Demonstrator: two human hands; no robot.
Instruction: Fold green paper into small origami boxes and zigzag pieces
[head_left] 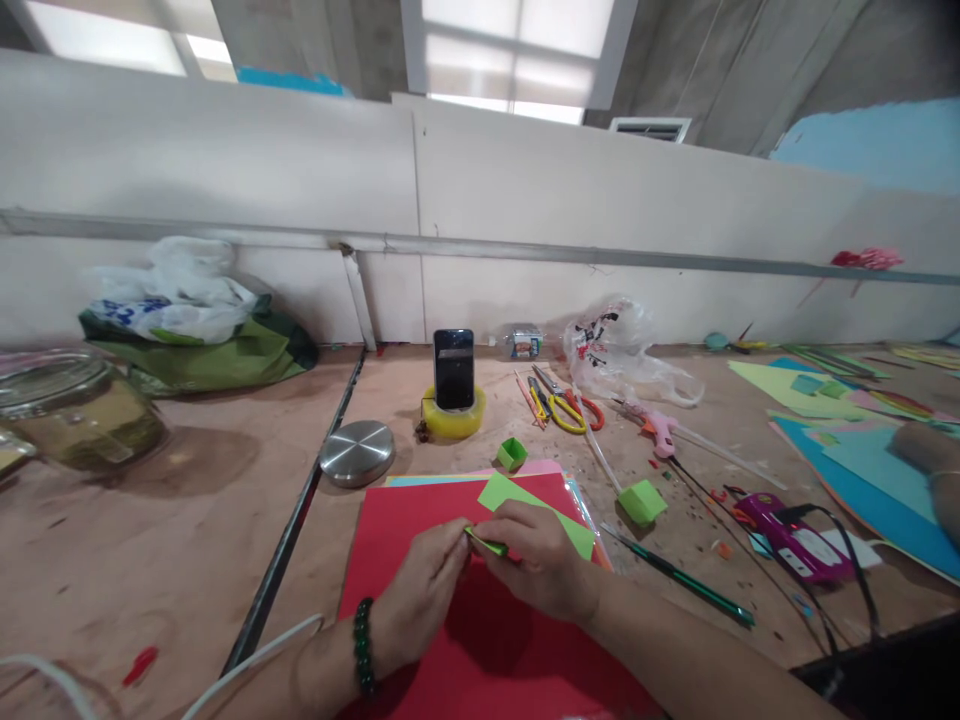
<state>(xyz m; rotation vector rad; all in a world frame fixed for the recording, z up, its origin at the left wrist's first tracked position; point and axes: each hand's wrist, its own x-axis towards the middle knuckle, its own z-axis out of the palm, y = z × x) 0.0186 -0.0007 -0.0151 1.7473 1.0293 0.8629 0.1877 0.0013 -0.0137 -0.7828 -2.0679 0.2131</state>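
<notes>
Over a stack of coloured paper topped by a red sheet [495, 660], both of my hands meet at a small folded green paper piece [487, 543]. My left hand [425, 590], with a dark green bead bracelet [363, 645] at the wrist, pinches its left end. The fingers of my right hand [536, 560] are closed around its right side. Partly behind the right hand lies a flat green paper strip [517, 493]. Beyond the stack sits a small open green paper box [512, 454]. Another green paper box [642, 502] rests to the right.
A utility knife [686, 575] lies right of the stack. Farther back are scissors [564, 405], a pink glue gun [660, 430] and a phone [454, 368] propped on a yellow tape roll [453, 420]. A round metal lid [358, 452] is at left. Another person's hand [926, 450] is at far right.
</notes>
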